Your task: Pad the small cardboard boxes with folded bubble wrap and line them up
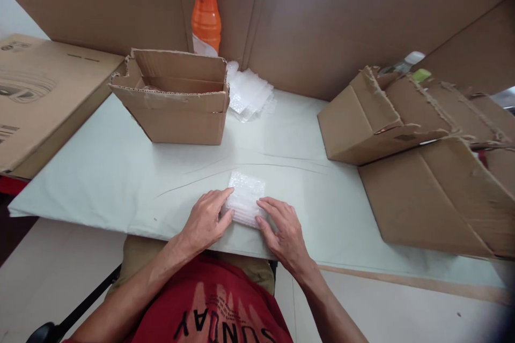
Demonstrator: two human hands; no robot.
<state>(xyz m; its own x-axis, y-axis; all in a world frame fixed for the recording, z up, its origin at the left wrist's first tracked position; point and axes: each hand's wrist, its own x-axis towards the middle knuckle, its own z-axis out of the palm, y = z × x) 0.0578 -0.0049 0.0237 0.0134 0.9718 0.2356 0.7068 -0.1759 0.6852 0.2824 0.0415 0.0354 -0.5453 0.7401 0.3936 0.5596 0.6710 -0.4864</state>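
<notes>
A: Both hands on the bubble-wrap packet (245,199) at the worktop (120,182) near edge. Left hand (205,222) grip: fingers flat and spread on its left side, not clamped. Right hand (284,230) the same on the right.

B: We'd press evenly, keep the fold square. Open carton (177,99) behind, orange bottle (206,10) beyond it.

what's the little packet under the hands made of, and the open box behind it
The packet looks like clear plastic bubble wrap: translucent, glossy, dotted with small bubbles. What it wraps cannot be seen. The open box is brown corrugated cardboard, matte, with fluted layers showing along its torn top edges.
</notes>
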